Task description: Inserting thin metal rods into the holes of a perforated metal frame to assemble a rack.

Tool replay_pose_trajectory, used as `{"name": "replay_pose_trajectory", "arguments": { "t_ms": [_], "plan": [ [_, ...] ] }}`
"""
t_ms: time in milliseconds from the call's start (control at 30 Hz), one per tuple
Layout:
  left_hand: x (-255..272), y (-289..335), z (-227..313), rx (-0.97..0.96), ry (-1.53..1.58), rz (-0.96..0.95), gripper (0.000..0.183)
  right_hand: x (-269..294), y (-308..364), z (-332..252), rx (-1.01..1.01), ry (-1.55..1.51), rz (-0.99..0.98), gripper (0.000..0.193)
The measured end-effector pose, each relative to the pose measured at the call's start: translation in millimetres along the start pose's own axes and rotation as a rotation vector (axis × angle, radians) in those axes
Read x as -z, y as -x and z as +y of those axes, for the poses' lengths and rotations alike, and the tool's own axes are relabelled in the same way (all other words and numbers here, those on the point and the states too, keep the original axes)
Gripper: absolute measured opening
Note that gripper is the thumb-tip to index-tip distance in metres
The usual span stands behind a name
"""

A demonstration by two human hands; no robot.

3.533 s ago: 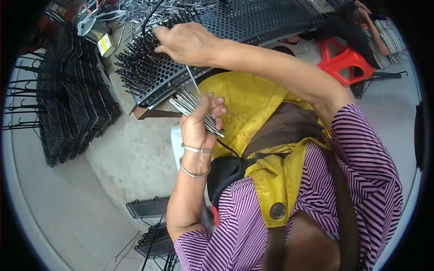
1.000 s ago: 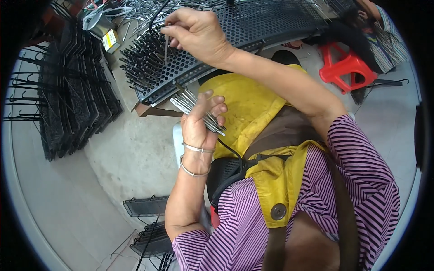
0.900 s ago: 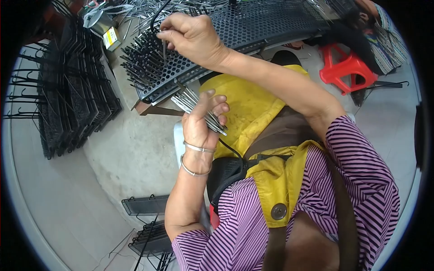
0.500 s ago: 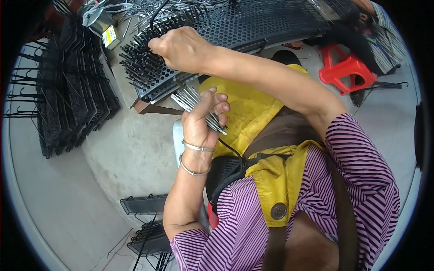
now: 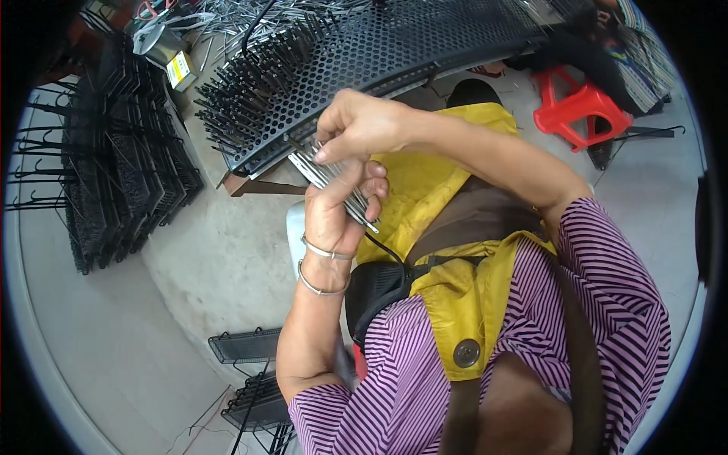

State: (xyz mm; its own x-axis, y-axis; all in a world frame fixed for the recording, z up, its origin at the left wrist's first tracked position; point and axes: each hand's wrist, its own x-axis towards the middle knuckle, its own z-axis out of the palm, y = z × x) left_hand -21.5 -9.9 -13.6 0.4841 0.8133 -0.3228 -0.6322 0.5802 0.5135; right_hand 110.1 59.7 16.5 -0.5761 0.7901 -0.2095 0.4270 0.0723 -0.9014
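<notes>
A bundle of thin silvery metal rods (image 5: 309, 170) lies across my left hand (image 5: 337, 199), whose fingers and thumb are closed around it. My right hand (image 5: 365, 126) is at the bundle's upper end, thumb and fingers pinched on the rod tips; how many it grips is hidden. Just beyond both hands is a black perforated tray (image 5: 364, 61) with rows of round holes. Many dark rods (image 5: 254, 83) stand upright, packed close together in its left part. The holes further right show no rods.
Loose silvery rods (image 5: 220, 23) are heaped behind the tray, near a metal can (image 5: 161, 44) and a small yellow-and-white box (image 5: 180, 70). Black racks with hooks (image 5: 125, 152) hang at left. A red plastic stool (image 5: 580, 114) stands at right, near another person's striped clothing (image 5: 644, 53).
My right hand has come back from the standing rods in the tray, moving toward me and right, to the bundle's upper end. My left hand keeps its hold almost in place.
</notes>
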Motion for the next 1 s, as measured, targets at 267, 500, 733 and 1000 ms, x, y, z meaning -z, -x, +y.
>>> {"name": "replay_pose_trajectory", "arguments": {
  "t_ms": [267,500,733,1000],
  "plan": [
    [-6.1,0.8,0.0,-0.005,-0.028,0.064,0.026,15.1,10.2,4.7,-0.067,-0.537,0.206,0.012],
    [9.5,-2.9,-1.5,-0.005,0.171,0.165,0.024,33.7,-3.9,-9.3,0.155,-0.584,0.556,0.011],
    [8.0,-3.5,-3.1,0.014,0.199,0.170,0.024,27.5,-34.0,-12.7,0.547,-0.197,0.791,0.009],
    [6.6,-3.3,-1.9,0.015,0.193,0.162,0.023,22.9,-41.9,-10.3,0.643,0.155,0.770,0.009]
  ]
}}
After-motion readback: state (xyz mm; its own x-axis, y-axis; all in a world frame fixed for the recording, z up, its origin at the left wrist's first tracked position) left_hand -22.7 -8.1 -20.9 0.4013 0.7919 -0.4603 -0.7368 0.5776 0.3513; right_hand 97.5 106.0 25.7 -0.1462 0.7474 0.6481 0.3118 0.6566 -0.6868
